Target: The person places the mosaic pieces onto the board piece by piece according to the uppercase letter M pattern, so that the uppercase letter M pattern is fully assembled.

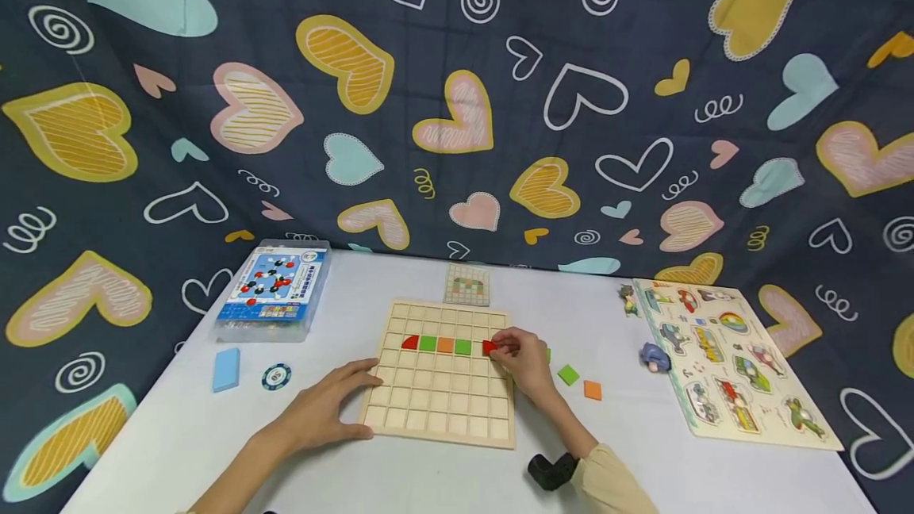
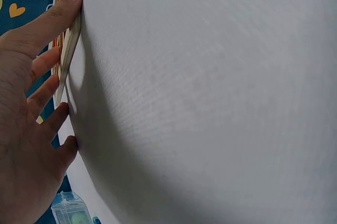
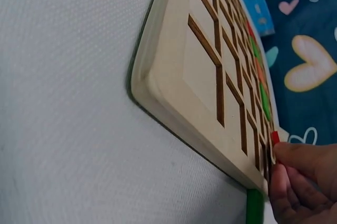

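Resting nearest the viewer: a black object (image 1: 551, 470) lies on the white table (image 1: 178, 435) just beside the right sleeve (image 1: 614, 482); what it is cannot be told.
Left hand: the left hand (image 1: 324, 407) lies flat on the table, fingers straight and slightly spread; the fingertips (image 2: 71, 3) touch the left edge of the wooden grid board (image 1: 443, 403); it grips nothing.
Board: square, pale wood, divided into rows of small square cells; it lies flat at the table's centre; the right wrist view shows its raised rim and dark cell lines (image 3: 216, 71).
Right hand: the right hand (image 1: 524, 359) rests at the board's right edge; thumb and fingers (image 3: 305, 161) are pressed together on a red tile (image 1: 489, 347); the tile sits at the right end of the filled row, over a cell; whether it is fully seated cannot be told.
Filled row: a red quarter-round piece (image 1: 410, 342), green tile (image 1: 427, 343), orange tile (image 1: 445, 344) and second green tile (image 1: 462, 347) sit side by side in one row, left of the pinched tile.
Loose tiles: a loose green tile (image 1: 568, 374) and a loose orange tile (image 1: 593, 390) lie on the table right of the board, apart from it.
Left side: a blue block (image 1: 226, 369) and a round chip (image 1: 276, 376) lie near each other; a clear plastic box (image 1: 274, 292) stands behind them.
Right side: a vehicle peg puzzle (image 1: 728, 359) lies near the table's right edge; a small blue-grey figure (image 1: 653, 357) touches its left side.
Far edge: a pattern card (image 1: 467, 284) lies behind the board; a heart-printed cloth (image 1: 457, 101) hangs beyond.
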A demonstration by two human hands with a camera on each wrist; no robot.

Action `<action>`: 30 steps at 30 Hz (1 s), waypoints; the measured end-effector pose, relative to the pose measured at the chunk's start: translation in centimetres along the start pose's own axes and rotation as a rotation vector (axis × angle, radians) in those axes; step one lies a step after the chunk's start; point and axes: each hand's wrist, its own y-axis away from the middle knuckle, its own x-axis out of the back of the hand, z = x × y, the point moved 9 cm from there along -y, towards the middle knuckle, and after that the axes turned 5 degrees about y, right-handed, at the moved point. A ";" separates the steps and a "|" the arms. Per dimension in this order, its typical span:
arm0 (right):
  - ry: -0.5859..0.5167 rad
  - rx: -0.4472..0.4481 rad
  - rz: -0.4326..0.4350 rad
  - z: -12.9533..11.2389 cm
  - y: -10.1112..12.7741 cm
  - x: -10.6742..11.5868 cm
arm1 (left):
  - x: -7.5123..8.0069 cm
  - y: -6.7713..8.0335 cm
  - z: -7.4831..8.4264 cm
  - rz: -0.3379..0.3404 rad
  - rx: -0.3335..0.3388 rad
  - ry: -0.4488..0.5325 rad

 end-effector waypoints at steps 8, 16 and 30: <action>0.031 -0.005 -0.018 -0.7 -0.6 -0.7 | 0.4 -0.1 0.1 0.020 -0.010 -0.014; -0.025 -0.020 -0.054 -0.6 -0.2 -1.2 | 0.0 0.1 0.2 0.003 0.006 0.002; -0.136 -0.063 -0.077 0.1 0.0 -0.5 | 0.2 0.1 0.3 0.014 0.012 0.015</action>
